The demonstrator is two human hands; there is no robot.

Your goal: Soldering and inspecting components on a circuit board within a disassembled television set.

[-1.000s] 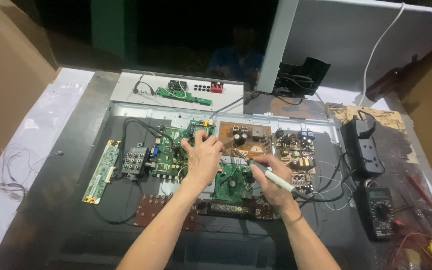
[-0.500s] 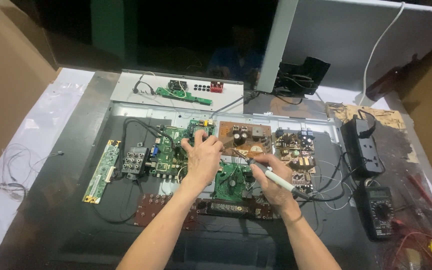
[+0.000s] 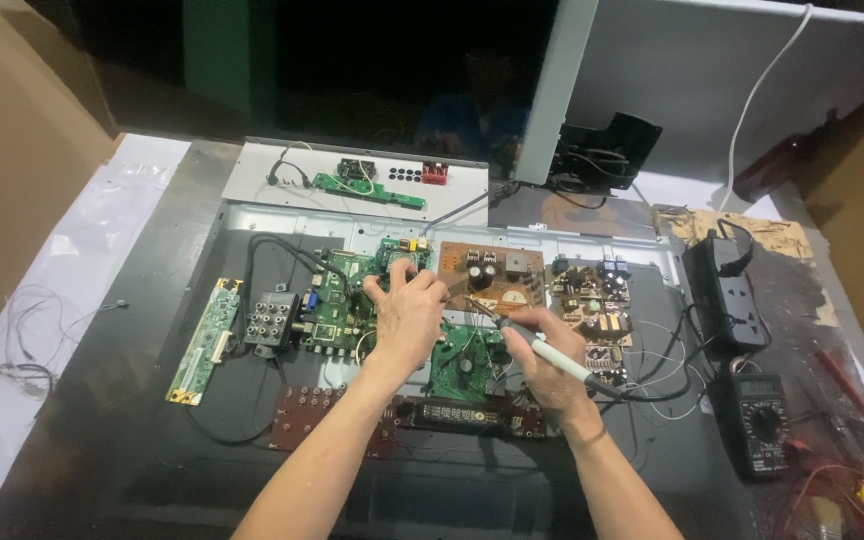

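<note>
2 hands are seen over the green circuit board (image 3: pixel 462 365): the soldering iron (image 3: pixel 542 347) is grasped in the right hand (image 3: pixel 542 365), tip angled up-left toward the left hand (image 3: pixel 407 315), whose fingers are pressed down, holding nothing visible.

A slim white soldering iron (image 3: pixel 550 352) lies tilted, tip up-left, touching where the square green circuit board (image 3: pixel 464 362) meets the brown circuit board (image 3: pixel 492 277), both flat.
</note>
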